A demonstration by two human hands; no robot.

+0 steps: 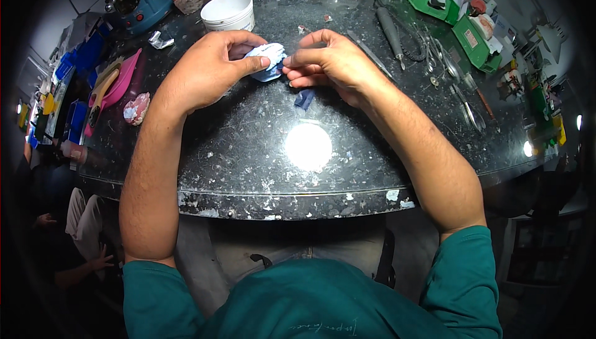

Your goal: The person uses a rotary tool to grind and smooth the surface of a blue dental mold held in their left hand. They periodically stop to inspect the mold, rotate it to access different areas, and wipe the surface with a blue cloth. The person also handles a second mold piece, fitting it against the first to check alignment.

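Observation:
Over the far middle of the bench, my left hand grips a small pale blue and white dental cast, thumb on its near face. Darker blue, wax-like material covers the cast's right side. At that side my right hand pinches the dark blue edge with thumb and forefinger, its other fingers curled below. Whether a loose bit is in the pinch is too small to tell. A dark blue scrap lies on the bench just below my right fingers.
A white tub stands beyond my left hand. Left are a pink dustpan-like tray, a pink-white cast and a blue machine. Right lie a corded handpiece, several metal tools and green bins. The bench edge curves nearest me.

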